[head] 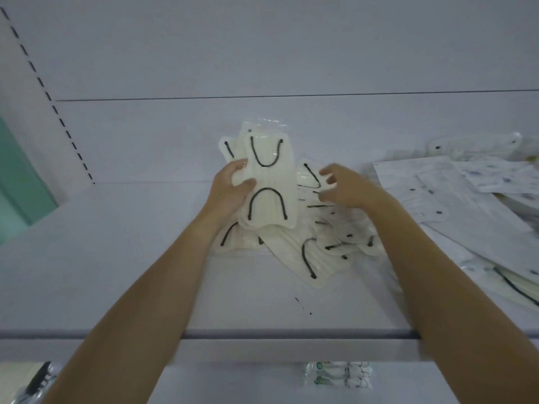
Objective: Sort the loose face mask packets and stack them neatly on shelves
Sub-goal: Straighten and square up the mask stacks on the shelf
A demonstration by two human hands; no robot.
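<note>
Head view:
- Flat white shelf board (116, 258). Plain white back wall (262, 48) behind. Strip of dark slots (43, 86) at left, green wall (17, 170) past it.
- Left hand (230, 188) grips cream mask packet with black loops (271, 182), lifted over shelf middle. Long side points away, toward back wall.
- Messy pile of cream packets (318, 252) lies below.
- Right hand (347, 188) over pile, fingers bent. Holding or not, cannot tell.
- Flat white packets (437, 199) lie at right.

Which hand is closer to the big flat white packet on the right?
Right. The right hand is just left of the white packet; the left hand is farther left, gripping a cream mask packet.
</note>
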